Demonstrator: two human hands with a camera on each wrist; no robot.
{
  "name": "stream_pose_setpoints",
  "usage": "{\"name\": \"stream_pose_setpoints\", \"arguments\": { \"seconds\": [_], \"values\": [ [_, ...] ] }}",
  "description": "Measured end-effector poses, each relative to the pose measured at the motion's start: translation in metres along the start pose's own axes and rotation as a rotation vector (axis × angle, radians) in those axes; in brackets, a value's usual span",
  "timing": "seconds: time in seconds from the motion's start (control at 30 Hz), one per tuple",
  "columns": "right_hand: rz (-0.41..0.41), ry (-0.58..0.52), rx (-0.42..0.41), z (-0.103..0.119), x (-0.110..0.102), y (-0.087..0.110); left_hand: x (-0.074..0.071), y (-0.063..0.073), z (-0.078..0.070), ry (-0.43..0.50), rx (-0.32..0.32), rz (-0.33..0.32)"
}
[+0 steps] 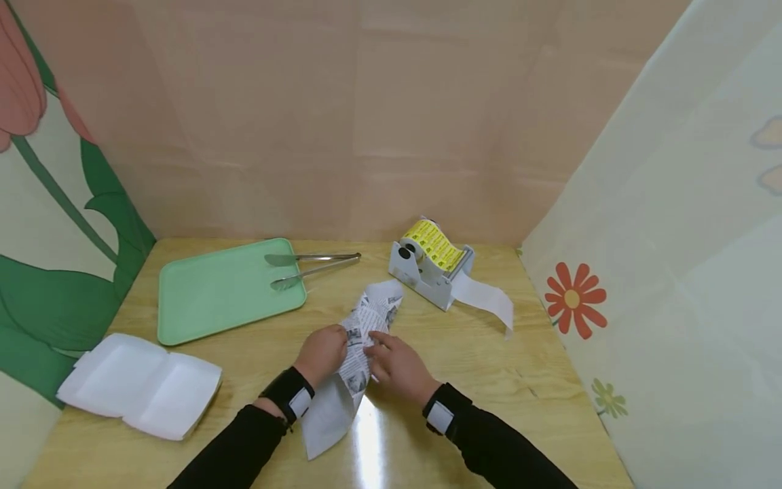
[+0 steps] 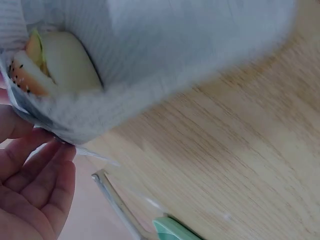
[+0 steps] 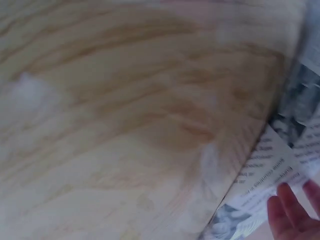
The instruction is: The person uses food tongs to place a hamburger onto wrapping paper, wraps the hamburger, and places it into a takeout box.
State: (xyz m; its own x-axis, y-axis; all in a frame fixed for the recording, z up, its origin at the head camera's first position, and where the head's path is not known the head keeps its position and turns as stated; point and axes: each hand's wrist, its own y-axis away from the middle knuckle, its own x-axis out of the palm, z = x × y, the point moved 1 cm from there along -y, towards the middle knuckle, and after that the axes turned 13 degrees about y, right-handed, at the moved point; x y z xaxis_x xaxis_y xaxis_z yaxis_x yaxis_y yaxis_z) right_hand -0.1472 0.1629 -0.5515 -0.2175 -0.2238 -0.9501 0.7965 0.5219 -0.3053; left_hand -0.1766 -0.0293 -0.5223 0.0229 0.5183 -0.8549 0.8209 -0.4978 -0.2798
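while the left hand [image 1: 322, 354] pinches the edge of a long, folded, white paper wrapper with black newsprint patterning [image 1: 354, 365], the right hand [image 1: 400, 365] rests loosely extended fingers against its opposite side. slanting between both sets of fingers, the wrapper looks creased, its near end plain white. inside it, just beside the left fingertips, shows a pale bread bun with black seeds and green leaf filling [image 2: 72, 65]. beyond the fingers stands a grey dispenser with a yellow printed roll [image 1: 426, 280].

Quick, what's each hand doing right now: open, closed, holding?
Left hand: closed, gripping the printed paper.
Right hand: open, touching the paper.
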Motion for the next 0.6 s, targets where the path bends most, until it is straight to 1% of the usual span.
{"name": "stream_pose_setpoints", "arguments": {
  "seconds": [0.07,0.13,0.27,0.43,0.5,0.6],
  "values": [
    [0.025,-0.077,0.046,-0.001,-0.003,-0.003,-0.001,-0.002,0.001,0.011,-0.030,0.004],
    [0.043,-0.123,0.078,-0.001,-0.005,-0.006,-0.002,-0.005,0.003,0.016,-0.060,0.010],
    [0.078,-0.155,0.127,0.001,-0.006,-0.013,-0.001,-0.008,0.008,0.033,-0.125,0.044],
    [0.094,-0.199,0.266,0.003,-0.005,-0.024,0.000,-0.007,0.008,0.106,-0.218,0.094],
    [0.102,-0.205,0.324,0.003,-0.004,-0.027,0.001,-0.005,0.007,0.144,-0.248,0.099],
    [0.108,-0.205,0.381,0.003,-0.003,-0.031,0.003,-0.004,0.008,0.181,-0.275,0.091]
  ]
}}
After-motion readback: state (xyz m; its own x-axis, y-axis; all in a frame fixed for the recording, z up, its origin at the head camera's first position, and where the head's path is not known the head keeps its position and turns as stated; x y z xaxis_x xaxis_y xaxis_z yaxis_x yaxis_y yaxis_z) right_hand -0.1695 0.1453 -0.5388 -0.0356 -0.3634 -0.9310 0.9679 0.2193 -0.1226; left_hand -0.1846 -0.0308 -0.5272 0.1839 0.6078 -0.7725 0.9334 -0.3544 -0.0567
